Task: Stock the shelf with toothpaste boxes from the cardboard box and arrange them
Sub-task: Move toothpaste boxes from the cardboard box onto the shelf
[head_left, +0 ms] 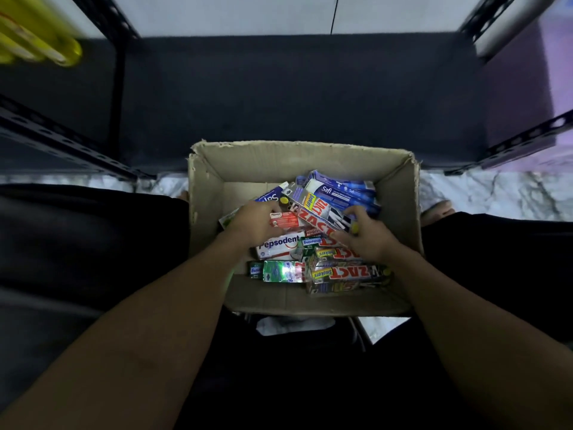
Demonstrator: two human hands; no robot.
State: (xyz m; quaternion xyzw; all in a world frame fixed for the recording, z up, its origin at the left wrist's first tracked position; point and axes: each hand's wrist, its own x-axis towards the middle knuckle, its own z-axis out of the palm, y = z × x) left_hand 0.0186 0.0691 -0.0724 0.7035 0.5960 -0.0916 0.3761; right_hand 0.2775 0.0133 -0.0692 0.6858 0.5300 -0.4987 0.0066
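The single head-worn camera sits above the person's lap and looks steeply down and forward. Its wide lens splays the black perforated metal shelf uprights [105, 17] outward at the upper corners. The open brown cardboard box [204, 193] fills the centre, near enough that lettering on the silver and red toothpaste carton [313, 214] reads clearly. Bare forearms enter from the lower corners, and the left hand [254, 223] and right hand [369, 235] meet at centre. The dark shelf board [294, 88] spans the upper half, farther off. Pale marbled floor [480, 193] shows at mid-height.
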